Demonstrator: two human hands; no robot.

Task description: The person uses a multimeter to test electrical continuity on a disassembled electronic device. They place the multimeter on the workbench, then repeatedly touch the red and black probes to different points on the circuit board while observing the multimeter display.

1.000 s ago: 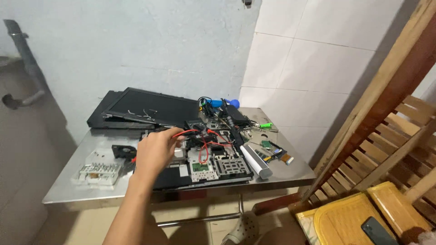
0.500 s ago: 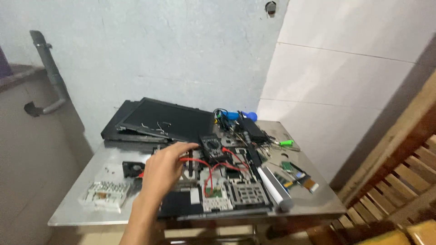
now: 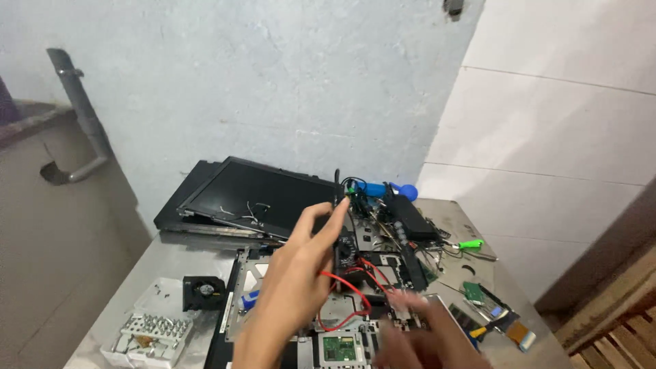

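Left hand (image 3: 301,273) was raised over the opened laptop chassis (image 3: 273,301) on the metal table (image 3: 164,260), fingers pinching a black probe (image 3: 337,198) upright, red lead (image 3: 345,290) trailing below. Right hand (image 3: 424,338) was blurred, grip indeterminable, near the meter (image 3: 345,253).
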